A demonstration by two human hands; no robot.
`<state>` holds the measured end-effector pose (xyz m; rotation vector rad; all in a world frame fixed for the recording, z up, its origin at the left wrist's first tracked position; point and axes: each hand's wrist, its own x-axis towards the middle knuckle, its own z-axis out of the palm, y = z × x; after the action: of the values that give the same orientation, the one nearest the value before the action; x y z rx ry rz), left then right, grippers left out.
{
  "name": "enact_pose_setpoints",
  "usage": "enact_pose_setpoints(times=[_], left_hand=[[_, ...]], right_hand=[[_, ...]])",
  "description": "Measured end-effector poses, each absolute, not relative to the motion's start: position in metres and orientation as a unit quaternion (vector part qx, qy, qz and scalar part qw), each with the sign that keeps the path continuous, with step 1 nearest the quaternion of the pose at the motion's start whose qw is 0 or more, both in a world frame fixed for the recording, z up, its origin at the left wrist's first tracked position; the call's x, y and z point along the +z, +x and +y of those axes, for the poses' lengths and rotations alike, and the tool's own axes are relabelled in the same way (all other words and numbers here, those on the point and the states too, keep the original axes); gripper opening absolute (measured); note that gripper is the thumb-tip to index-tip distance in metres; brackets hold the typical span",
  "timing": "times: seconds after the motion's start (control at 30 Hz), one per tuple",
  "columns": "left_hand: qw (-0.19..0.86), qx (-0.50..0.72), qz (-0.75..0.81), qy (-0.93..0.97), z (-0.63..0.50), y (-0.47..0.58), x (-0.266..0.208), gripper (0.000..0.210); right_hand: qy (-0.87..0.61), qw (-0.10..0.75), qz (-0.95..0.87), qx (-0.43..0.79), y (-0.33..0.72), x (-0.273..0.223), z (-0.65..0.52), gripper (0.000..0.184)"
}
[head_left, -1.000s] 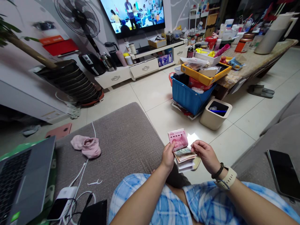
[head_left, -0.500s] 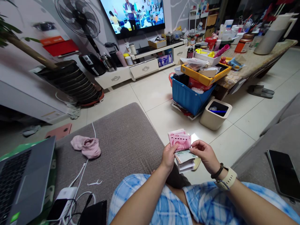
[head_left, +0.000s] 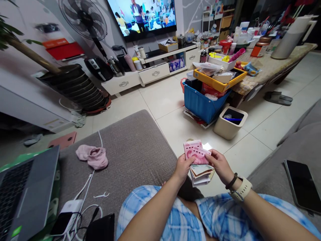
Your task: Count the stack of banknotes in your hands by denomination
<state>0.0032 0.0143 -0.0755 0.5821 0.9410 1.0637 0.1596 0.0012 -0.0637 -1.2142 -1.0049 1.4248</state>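
Folded banknotes are held in front of my lap. Two pink 100 banknotes (head_left: 200,156) overlap on top, and a greenish banknote (head_left: 203,169) shows beneath them with several folded paper edges below. My left hand (head_left: 183,167) grips the stack from its left side, thumb pressed across the pink notes. At the right edge of the upper pink note, my right hand (head_left: 220,164) pinches it between thumb and fingers. A dark bracelet and a pale watch (head_left: 242,189) circle my right wrist.
The grey sofa seat (head_left: 130,144) holds a pink cloth item (head_left: 94,156), a laptop (head_left: 27,197), cables and a black wallet-like item (head_left: 100,229). A phone (head_left: 303,184) lies at right. Beyond my hands stand a beige bin (head_left: 228,129) and a blue box (head_left: 203,103).
My right hand has shifted from the lower notes up to the pink note's right edge and now pinches it. The pink notes are spread further apart, the upper one tilted rightward.
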Motion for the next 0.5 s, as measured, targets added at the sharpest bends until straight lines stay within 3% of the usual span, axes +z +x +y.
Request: enact_pose_setpoints(times=[0.33, 0.5], left_hand=[[0.694, 0.506, 0.43, 0.279, 0.021, -0.003, -0.117, 0.028], [0.673, 0.534, 0.431, 0.278, 0.016, -0.007, -0.112, 0.028]], right_hand=[[-0.507, 0.501, -0.417, 0.564, 0.158, -0.093, 0.01, 0.034], [-0.493, 0.511, -0.439, 0.551, 0.153, -0.09, -0.002, 0.037]])
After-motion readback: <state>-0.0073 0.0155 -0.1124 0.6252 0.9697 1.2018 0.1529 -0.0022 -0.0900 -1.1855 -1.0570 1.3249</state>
